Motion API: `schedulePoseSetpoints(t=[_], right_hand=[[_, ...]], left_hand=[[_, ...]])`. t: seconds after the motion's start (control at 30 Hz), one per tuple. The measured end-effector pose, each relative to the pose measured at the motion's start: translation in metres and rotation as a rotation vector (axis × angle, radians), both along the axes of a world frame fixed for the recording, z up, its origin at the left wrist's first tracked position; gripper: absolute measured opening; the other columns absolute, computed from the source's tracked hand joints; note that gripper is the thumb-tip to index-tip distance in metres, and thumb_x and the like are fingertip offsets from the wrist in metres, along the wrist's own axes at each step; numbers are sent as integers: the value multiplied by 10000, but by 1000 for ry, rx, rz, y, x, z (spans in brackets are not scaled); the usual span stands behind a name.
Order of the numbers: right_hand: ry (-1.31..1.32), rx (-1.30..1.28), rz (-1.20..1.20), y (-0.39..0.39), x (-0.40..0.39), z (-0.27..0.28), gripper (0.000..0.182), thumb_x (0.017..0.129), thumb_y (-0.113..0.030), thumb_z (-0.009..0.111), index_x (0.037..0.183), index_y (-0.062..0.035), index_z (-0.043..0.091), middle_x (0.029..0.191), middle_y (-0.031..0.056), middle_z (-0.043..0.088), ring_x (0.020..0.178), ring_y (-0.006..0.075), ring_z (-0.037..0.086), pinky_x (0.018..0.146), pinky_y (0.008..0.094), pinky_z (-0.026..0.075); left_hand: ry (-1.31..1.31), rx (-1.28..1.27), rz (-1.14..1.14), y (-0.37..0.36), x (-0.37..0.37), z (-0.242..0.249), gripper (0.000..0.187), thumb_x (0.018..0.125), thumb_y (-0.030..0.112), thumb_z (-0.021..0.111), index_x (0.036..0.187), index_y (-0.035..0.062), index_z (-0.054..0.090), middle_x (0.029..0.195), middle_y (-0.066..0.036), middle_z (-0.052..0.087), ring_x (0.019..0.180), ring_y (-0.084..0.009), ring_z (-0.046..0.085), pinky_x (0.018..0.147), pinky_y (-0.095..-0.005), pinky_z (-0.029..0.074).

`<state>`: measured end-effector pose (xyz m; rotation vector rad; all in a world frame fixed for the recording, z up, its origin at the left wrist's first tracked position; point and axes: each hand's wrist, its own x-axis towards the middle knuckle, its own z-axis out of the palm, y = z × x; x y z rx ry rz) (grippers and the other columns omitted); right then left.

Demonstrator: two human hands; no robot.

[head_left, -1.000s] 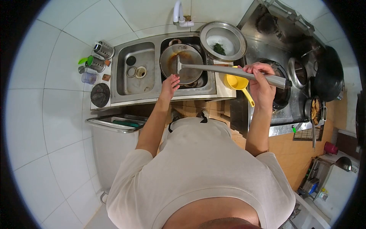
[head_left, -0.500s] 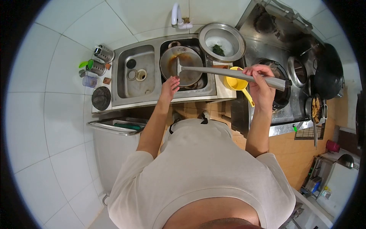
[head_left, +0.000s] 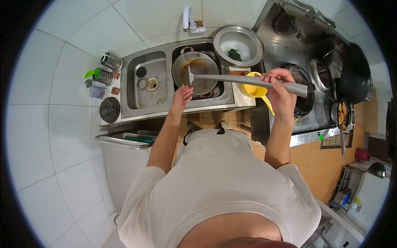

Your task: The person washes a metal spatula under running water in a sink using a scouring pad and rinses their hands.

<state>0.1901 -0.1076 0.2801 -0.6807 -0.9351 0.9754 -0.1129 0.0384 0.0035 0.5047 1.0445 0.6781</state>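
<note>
My right hand is wrapped round the thick end of a long metal wok spatula, held level across the view. Its flat head, seen edge-on, overlaps a stained metal wok in the right sink bowl. Palm up, my left hand is at the near rim of that wok, just below the spatula head, fingers loosely stretched with nothing in them. A yellow dipper lies on the counter beneath the spatula handle.
Behind the dipper stands a wide metal basin holding dark greens. A white faucet is on the wall. Left is a second sink bowl; right, a stove with a black wok and a pan of food.
The whole view has shifted slightly. My right hand keeps its grip on the spatula, and my left hand remains by the wok's near rim.
</note>
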Motion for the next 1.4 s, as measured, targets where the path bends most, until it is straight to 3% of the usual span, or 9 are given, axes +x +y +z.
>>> schedulePoseSetpoints(t=[0.37,0.47,0.63,0.87,1.13,1.27,1.4], right_hand=[[25,12,28,-5,9,5,198,860,12,547,1057,17,562,882,109,596,882,215,588,968,477,448],[31,21,36,-5,12,10,202,855,12,540,1055,14,562,879,101,594,888,220,586,984,501,436],[24,24,39,-6,15,15,192,846,-1,537,1036,19,561,880,106,594,887,224,585,1008,535,412],[-103,48,125,0,18,26,164,834,-7,545,990,33,571,872,121,596,898,227,587,1038,503,389],[-125,42,175,8,16,23,147,853,-8,522,981,32,584,873,134,619,934,252,595,1036,490,384],[-84,43,249,10,14,10,151,882,-21,498,989,28,593,912,157,642,1033,316,593,1029,498,380],[-89,54,264,8,10,9,150,885,-24,503,986,16,605,912,164,643,1039,325,595,1009,483,399]], left_hand=[[31,33,-37,4,-6,20,489,957,444,474,1270,68,491,1237,-79,614,1138,-207,544,931,-360,392],[54,29,12,5,-3,31,397,962,398,465,1162,84,602,1093,-40,672,1017,-150,595,848,-328,415],[40,58,-11,8,-3,40,366,972,365,456,1151,80,601,1084,-40,672,1026,-149,595,845,-323,417],[57,85,-25,7,1,48,342,978,342,451,1143,82,599,1074,-44,671,1030,-148,595,846,-315,426],[29,112,8,2,5,49,226,959,305,549,1058,105,587,1106,-50,671,1005,-138,604,837,-306,447],[41,75,71,0,3,36,256,929,306,621,1074,97,588,1086,-43,672,991,-131,606,814,-306,468],[26,69,142,-4,2,33,214,897,326,665,982,135,616,935,10,662,889,-103,615,752,-290,479]])
